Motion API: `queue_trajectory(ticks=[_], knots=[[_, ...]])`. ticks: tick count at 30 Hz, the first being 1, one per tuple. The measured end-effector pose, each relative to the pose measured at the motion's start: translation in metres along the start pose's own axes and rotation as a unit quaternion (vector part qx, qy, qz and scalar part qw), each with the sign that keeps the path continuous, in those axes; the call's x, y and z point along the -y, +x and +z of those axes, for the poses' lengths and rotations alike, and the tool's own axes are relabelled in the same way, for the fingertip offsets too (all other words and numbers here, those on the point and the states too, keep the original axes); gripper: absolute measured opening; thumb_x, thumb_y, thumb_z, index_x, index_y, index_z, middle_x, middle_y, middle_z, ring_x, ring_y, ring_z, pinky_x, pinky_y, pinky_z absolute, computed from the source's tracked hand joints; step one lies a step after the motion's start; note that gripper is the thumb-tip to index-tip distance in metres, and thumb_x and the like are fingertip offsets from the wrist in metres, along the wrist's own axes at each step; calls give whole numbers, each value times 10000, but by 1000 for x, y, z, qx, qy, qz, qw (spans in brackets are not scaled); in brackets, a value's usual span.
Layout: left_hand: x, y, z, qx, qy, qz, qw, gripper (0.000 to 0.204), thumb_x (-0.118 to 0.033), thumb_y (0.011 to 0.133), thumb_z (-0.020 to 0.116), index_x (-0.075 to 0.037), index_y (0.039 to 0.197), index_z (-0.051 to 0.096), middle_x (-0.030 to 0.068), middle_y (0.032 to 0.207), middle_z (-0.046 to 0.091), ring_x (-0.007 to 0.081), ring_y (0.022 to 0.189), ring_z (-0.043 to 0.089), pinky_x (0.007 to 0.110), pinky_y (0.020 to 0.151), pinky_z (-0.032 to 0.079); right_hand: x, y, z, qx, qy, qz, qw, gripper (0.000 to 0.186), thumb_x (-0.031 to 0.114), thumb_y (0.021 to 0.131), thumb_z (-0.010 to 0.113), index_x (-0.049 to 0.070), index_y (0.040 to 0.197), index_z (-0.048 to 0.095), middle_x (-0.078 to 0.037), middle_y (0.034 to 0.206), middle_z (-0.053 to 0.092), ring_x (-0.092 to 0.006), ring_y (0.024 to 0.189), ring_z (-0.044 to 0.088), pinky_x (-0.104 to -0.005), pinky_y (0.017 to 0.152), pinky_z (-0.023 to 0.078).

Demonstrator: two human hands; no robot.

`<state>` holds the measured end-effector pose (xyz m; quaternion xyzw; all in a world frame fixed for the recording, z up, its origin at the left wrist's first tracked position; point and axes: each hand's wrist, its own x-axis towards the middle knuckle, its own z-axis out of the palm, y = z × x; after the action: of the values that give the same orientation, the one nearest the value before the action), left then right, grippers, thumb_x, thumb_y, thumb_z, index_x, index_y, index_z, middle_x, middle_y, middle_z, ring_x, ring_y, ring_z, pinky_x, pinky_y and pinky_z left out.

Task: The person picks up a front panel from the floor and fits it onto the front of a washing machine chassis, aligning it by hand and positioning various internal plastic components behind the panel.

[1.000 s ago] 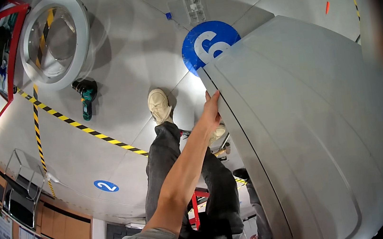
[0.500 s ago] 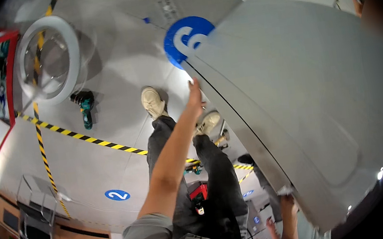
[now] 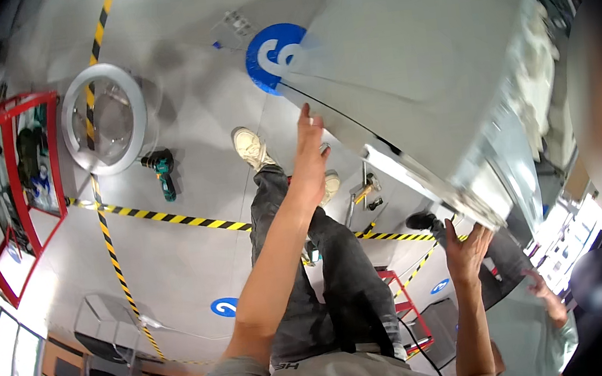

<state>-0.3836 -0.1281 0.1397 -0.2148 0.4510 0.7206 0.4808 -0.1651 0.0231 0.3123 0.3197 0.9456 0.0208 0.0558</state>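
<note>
A large grey appliance cabinet (image 3: pixel 406 62), which looks like a washing machine body, leans over the floor on my right. My left hand (image 3: pixel 308 157) is at its lower left edge, fingers stretched out and apart, seemingly pressed against the side without wrapping round it. At the near corner, my right hand (image 3: pixel 468 251) grips the cabinet's pale edge strip, its fingertips partly hidden by the edge. Pale inner parts (image 3: pixel 539 76) show along the cabinet's right side. On the floor to the left lies a round white-rimmed door (image 3: pixel 133 92) with a clear bowl.
A green cordless drill (image 3: pixel 164 176) lies near the door. A hammer (image 3: pixel 370 188) is on the floor by my feet. Red-framed racks (image 3: pixel 4 123) stand at the left. Another person (image 3: pixel 532 325) is at the lower right. Striped tape (image 3: pixel 177 218) crosses the floor.
The cabinet has tilted and turned, uncovering its near end and inner parts on the right. My right hand has come into clearer view at the corner. My left hand stays by the edge.
</note>
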Motion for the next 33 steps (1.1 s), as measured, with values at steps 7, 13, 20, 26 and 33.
queue_trajectory(ticks=[7, 13, 20, 26, 33], knots=[[22, -75, 55, -147, 47, 192, 969, 430, -358, 942, 389, -81, 1271, 364, 108, 1284, 360, 226, 1237, 305, 394, 1036, 253, -64, -78, -39, 39, 156, 186, 969, 438, 104, 728, 695, 20, 1107, 493, -179, 1137, 481, -369, 1069, 443, -424, 913, 364], [111, -168, 151, 45, 380, 407, 829, 165, -113, 864, 540, -6, 978, 488, 119, 1013, 487, 213, 956, 474, 313, 843, 394, -156, -190, -35, 64, 262, 400, 876, 363, 116, 796, 636, -10, 1105, 493, -195, 1103, 485, -337, 1026, 482, -397, 847, 423], [202, -157, 302, 316, 696, 461, 452, 478, -194, 716, 695, -22, 1127, 520, 160, 1207, 488, 353, 1113, 451, 441, 980, 293, -212, -241, 50, 4, 521, 513, 682, 461, 270, 897, 547, -25, 1235, 439, -182, 1167, 537, -258, 1059, 523, -345, 896, 418], [251, -123, 335, 298, 803, 417, 303, 609, -321, 691, 710, -46, 1193, 502, 108, 1141, 543, 273, 1084, 484, 436, 945, 295, -247, -174, 136, -74, 808, 522, 264, 737, 483, 901, 463, 26, 1412, 190, -185, 1430, 235, -305, 1233, 358, -384, 972, 374], [259, -105, 338, 305, 844, 367, 246, 395, -342, 744, 675, -28, 930, 526, 132, 886, 596, 306, 836, 579, 400, 732, 424, -267, -114, 179, -99, 862, 494, 60, 943, 601, 835, 476, 53, 1433, -5, -249, 1468, 20, -379, 1350, 115, -506, 1040, 247]])
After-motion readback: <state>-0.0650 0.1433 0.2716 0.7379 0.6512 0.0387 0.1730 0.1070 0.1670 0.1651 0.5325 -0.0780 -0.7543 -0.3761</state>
